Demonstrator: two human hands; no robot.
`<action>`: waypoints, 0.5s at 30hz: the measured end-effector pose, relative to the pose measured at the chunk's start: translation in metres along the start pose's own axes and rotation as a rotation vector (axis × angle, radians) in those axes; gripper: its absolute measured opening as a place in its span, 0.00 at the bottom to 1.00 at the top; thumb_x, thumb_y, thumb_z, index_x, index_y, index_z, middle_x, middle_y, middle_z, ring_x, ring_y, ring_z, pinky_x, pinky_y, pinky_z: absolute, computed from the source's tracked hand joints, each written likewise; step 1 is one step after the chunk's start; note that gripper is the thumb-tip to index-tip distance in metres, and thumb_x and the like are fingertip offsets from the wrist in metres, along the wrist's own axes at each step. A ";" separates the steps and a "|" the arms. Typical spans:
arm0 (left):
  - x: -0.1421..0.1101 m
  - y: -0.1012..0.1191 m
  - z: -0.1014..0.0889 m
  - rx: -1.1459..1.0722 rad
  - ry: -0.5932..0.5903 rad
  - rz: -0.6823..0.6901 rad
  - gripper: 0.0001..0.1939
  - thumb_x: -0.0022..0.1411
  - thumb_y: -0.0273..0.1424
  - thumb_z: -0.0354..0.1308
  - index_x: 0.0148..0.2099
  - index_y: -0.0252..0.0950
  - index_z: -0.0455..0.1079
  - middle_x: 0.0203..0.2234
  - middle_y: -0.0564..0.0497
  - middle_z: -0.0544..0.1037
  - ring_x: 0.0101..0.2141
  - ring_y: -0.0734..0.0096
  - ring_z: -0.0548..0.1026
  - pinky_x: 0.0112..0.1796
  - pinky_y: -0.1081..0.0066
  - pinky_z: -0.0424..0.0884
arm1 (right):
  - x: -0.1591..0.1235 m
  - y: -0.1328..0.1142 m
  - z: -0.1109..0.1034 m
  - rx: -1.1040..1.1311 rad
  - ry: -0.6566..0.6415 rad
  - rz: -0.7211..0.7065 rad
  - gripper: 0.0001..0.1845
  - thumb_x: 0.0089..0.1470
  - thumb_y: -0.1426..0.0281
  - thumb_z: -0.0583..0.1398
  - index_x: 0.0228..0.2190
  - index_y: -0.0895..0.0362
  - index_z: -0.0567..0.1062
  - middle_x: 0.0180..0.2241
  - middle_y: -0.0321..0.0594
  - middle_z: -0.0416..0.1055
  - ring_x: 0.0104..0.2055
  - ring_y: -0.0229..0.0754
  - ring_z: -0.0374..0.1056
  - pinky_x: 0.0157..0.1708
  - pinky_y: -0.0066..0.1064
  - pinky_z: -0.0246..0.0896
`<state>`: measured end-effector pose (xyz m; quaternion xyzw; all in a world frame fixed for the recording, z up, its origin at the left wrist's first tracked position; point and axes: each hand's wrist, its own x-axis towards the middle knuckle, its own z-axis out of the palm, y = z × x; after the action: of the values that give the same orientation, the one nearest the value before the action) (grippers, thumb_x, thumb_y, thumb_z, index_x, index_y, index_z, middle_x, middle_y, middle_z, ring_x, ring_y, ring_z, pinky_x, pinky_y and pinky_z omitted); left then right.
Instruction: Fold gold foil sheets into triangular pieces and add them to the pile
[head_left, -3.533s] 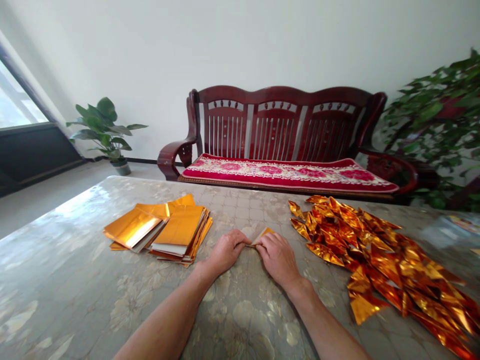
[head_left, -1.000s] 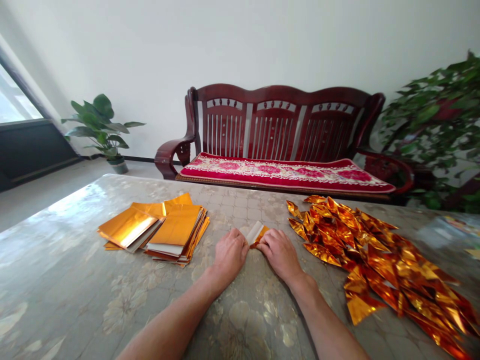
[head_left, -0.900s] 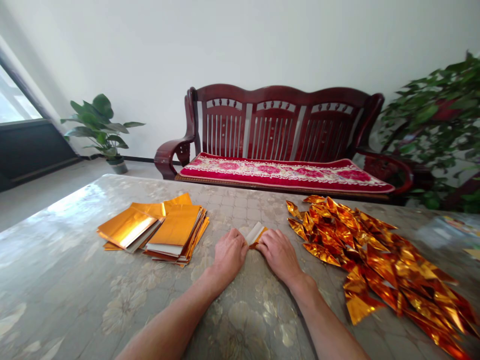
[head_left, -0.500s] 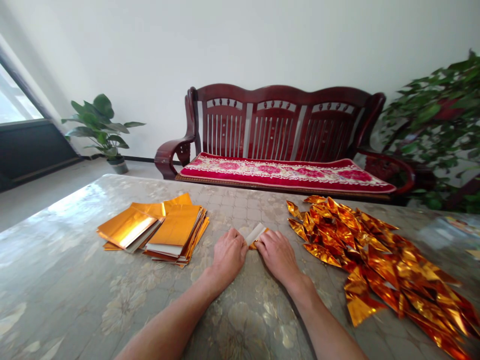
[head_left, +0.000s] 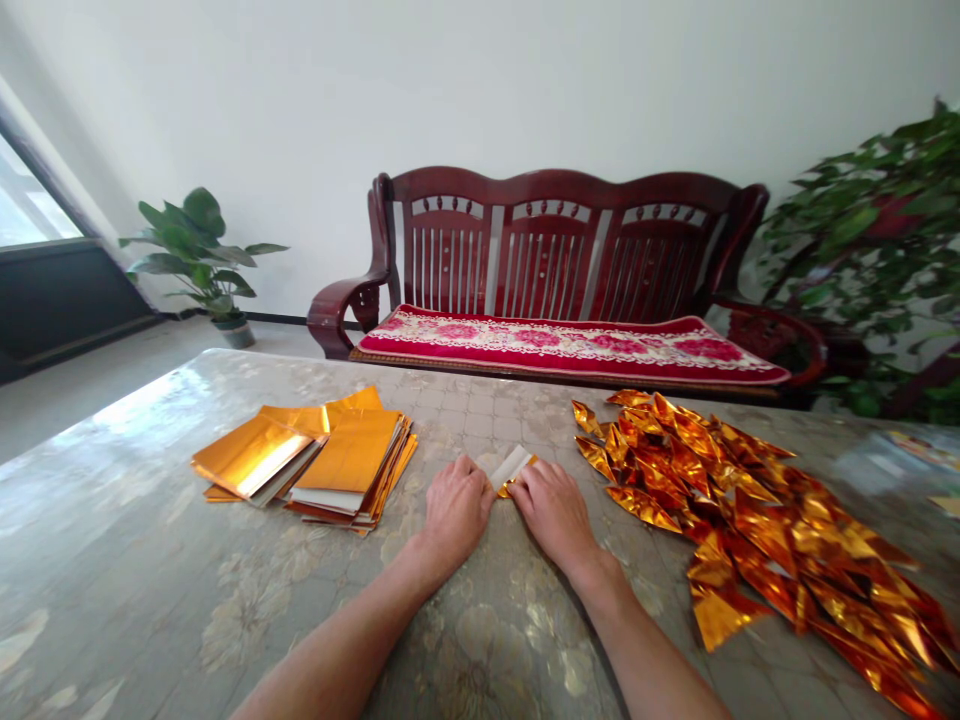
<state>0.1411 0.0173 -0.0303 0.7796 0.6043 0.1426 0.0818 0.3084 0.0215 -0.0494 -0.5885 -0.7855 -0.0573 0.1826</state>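
Between my hands, low over the table, is a small piece of gold foil paper (head_left: 513, 466), partly folded, with its pale backing showing. My left hand (head_left: 459, 503) has its fingers curled down on the left end of the paper. The right end is gripped by my right hand (head_left: 553, 508), thumb toward the middle. Both hands cover much of the sheet. To the left lie stacks of flat gold foil sheets (head_left: 352, 455). On the right is a heap of folded gold foil pieces (head_left: 742, 500), pointed at their ends.
The patterned table (head_left: 300, 610) carries a clear plastic bag (head_left: 885, 462) at its right edge. Behind it stands a dark red wooden bench (head_left: 555, 240) with a floral cushion (head_left: 570, 342). A potted plant (head_left: 202, 250) stands at left, leafy greenery (head_left: 877, 240) at right.
Hardly anything differs. Both hands stay on the folded foil paper, and the whole view has shifted very slightly.
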 end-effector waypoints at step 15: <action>0.002 0.001 0.003 0.024 0.001 -0.038 0.11 0.66 0.33 0.51 0.36 0.37 0.73 0.38 0.45 0.73 0.43 0.60 0.72 0.41 0.65 0.64 | -0.001 -0.002 0.002 0.020 -0.006 0.057 0.09 0.61 0.66 0.58 0.28 0.54 0.70 0.33 0.38 0.71 0.38 0.44 0.63 0.36 0.34 0.49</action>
<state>0.1437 0.0189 -0.0325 0.7689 0.6206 0.1343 0.0749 0.3064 0.0210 -0.0509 -0.6088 -0.7697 -0.0425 0.1876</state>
